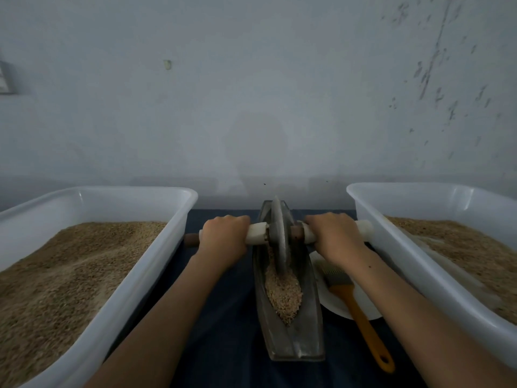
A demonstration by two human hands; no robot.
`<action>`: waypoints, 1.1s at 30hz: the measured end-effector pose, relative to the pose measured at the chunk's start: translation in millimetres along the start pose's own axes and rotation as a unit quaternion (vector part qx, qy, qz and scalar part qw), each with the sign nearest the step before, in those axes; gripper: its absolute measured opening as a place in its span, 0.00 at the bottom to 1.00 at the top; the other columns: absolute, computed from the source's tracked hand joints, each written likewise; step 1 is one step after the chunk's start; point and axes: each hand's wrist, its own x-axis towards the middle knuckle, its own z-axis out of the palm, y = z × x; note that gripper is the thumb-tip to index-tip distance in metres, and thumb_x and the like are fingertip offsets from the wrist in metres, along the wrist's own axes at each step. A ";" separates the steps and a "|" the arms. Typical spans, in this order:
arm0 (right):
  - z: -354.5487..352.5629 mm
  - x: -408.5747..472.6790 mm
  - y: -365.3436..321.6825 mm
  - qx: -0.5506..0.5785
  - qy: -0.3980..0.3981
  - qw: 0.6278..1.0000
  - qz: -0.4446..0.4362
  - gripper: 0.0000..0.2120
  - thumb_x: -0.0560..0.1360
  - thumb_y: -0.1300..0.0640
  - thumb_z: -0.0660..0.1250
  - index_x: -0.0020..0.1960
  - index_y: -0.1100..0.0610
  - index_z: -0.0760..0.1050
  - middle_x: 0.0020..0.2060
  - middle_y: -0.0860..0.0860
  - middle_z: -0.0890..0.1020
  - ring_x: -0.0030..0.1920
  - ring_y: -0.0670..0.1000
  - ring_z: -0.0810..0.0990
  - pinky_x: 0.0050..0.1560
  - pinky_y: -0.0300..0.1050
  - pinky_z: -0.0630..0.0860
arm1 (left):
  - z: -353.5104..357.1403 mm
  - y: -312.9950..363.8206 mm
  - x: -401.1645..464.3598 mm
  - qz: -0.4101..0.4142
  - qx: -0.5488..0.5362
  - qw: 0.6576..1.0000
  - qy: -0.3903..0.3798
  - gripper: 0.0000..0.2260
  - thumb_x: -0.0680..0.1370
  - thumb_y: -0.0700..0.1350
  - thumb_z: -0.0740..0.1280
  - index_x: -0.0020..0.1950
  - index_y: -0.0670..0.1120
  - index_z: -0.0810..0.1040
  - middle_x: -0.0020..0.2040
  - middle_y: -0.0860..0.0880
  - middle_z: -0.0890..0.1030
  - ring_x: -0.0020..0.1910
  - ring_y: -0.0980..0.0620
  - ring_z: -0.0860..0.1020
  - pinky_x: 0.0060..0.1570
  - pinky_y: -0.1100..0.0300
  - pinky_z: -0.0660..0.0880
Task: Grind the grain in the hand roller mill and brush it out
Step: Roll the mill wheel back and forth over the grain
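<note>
Where the grain [284, 292] lies, roller axle [256, 233] above, wrapped by both hands' curled fingers [235, 219].

Both bare forearms stretched forward, converging on the mill wheel [278, 236]. Left hand [223, 238] curled knuckles-up round the axle handle [256, 233] just left of the wheel; right hand [334, 236] curled the same way just right of it. Wrists level, elbows out of view below.
</note>
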 end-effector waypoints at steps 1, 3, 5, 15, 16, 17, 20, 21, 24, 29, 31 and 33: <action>-3.3 0.6 0.8 0.001 -0.027 1.000 0.001 0.06 0.75 0.55 0.66 0.52 0.50 0.74 0.50 0.49 0.81 0.50 0.53 0.78 0.47 0.47 0.68 | -2.0 -0.3 0.9 0.003 0.001 1.000 -0.019 0.10 0.76 0.48 0.65 0.56 0.49 0.72 0.50 0.49 0.79 0.48 0.48 0.77 0.41 0.57 0.67; -9.0 1.0 2.7 0.007 -0.083 0.997 -0.006 0.07 0.75 0.56 0.66 0.53 0.51 0.76 0.45 0.49 0.79 0.43 0.51 0.76 0.40 0.43 0.66 | -7.6 -1.2 2.1 0.014 0.004 0.997 -0.072 0.13 0.75 0.48 0.67 0.58 0.48 0.73 0.52 0.48 0.79 0.50 0.48 0.77 0.43 0.57 0.68; -15.1 1.3 4.7 0.011 -0.152 0.988 -0.013 0.06 0.74 0.56 0.67 0.50 0.52 0.75 0.38 0.47 0.75 0.38 0.49 0.73 0.33 0.41 0.64 | -13.5 -1.8 2.1 0.027 -0.001 0.992 -0.125 0.15 0.73 0.48 0.68 0.59 0.48 0.74 0.51 0.48 0.79 0.50 0.48 0.78 0.43 0.56 0.69; -7.8 3.4 5.8 0.020 -0.118 0.993 -0.002 0.02 0.74 0.57 0.66 0.46 0.51 0.74 0.40 0.49 0.78 0.38 0.49 0.75 0.35 0.42 0.65 | -13.0 -0.5 1.9 0.027 -0.002 0.994 -0.102 0.13 0.74 0.46 0.67 0.58 0.48 0.75 0.50 0.48 0.79 0.48 0.48 0.77 0.43 0.56 0.69; -4.8 3.2 5.4 0.023 -0.089 0.996 -0.001 0.02 0.75 0.56 0.66 0.47 0.50 0.74 0.41 0.49 0.78 0.40 0.50 0.76 0.37 0.43 0.66 | -10.9 -0.5 1.9 0.023 -0.007 0.996 -0.084 0.12 0.74 0.46 0.67 0.57 0.48 0.74 0.50 0.48 0.79 0.49 0.48 0.77 0.43 0.56 0.69; -1.3 2.7 5.2 0.026 -0.055 0.998 -0.003 0.03 0.75 0.55 0.66 0.47 0.49 0.73 0.43 0.49 0.80 0.43 0.51 0.78 0.40 0.44 0.67 | -9.1 -0.4 1.2 0.019 -0.013 0.997 -0.067 0.11 0.75 0.46 0.66 0.56 0.48 0.73 0.51 0.48 0.79 0.49 0.48 0.77 0.43 0.57 0.68; 9.1 1.5 4.7 0.010 0.054 0.998 -0.024 0.05 0.75 0.53 0.67 0.48 0.48 0.71 0.46 0.47 0.81 0.48 0.52 0.79 0.44 0.45 0.64 | -5.1 -0.9 -0.7 0.015 -0.030 0.999 -0.026 0.09 0.76 0.46 0.65 0.55 0.48 0.72 0.50 0.48 0.78 0.47 0.49 0.76 0.42 0.58 0.66; 10.8 1.3 4.5 0.007 0.072 0.997 -0.029 0.05 0.75 0.53 0.67 0.47 0.47 0.70 0.46 0.47 0.81 0.48 0.52 0.79 0.45 0.46 0.63 | -4.1 -1.3 -1.3 0.017 -0.033 0.999 -0.020 0.09 0.76 0.46 0.65 0.55 0.48 0.71 0.50 0.48 0.78 0.47 0.49 0.76 0.41 0.58 0.66; 8.9 1.5 4.1 0.008 0.048 0.999 -0.025 0.08 0.74 0.53 0.67 0.45 0.47 0.67 0.47 0.48 0.81 0.49 0.52 0.79 0.45 0.46 0.65 | -4.3 -1.3 -1.6 0.017 -0.034 0.999 -0.023 0.10 0.76 0.47 0.65 0.56 0.48 0.71 0.50 0.48 0.79 0.47 0.49 0.77 0.42 0.58 0.68; -8.4 2.0 5.6 0.023 -0.094 0.995 -0.018 0.05 0.75 0.55 0.66 0.50 0.50 0.75 0.43 0.48 0.79 0.40 0.50 0.74 0.38 0.43 0.65 | -12.8 -1.8 1.0 0.030 -0.010 0.994 -0.106 0.15 0.74 0.47 0.67 0.60 0.49 0.73 0.53 0.48 0.79 0.51 0.48 0.77 0.46 0.56 0.71; -15.5 2.0 7.0 0.023 -0.161 0.986 -0.023 0.04 0.74 0.56 0.67 0.48 0.51 0.75 0.39 0.48 0.78 0.38 0.49 0.74 0.34 0.41 0.65 | -17.0 -2.1 1.8 0.034 -0.020 0.987 -0.154 0.18 0.73 0.48 0.69 0.62 0.49 0.74 0.53 0.47 0.79 0.52 0.47 0.78 0.45 0.56 0.70; -21.3 1.6 7.7 0.028 -0.209 0.977 -0.028 0.06 0.72 0.57 0.69 0.45 0.51 0.72 0.36 0.47 0.75 0.37 0.48 0.74 0.31 0.40 0.64 | -19.5 -2.5 2.1 0.034 -0.039 0.981 -0.188 0.20 0.72 0.48 0.71 0.63 0.49 0.74 0.54 0.47 0.80 0.52 0.47 0.78 0.46 0.56 0.70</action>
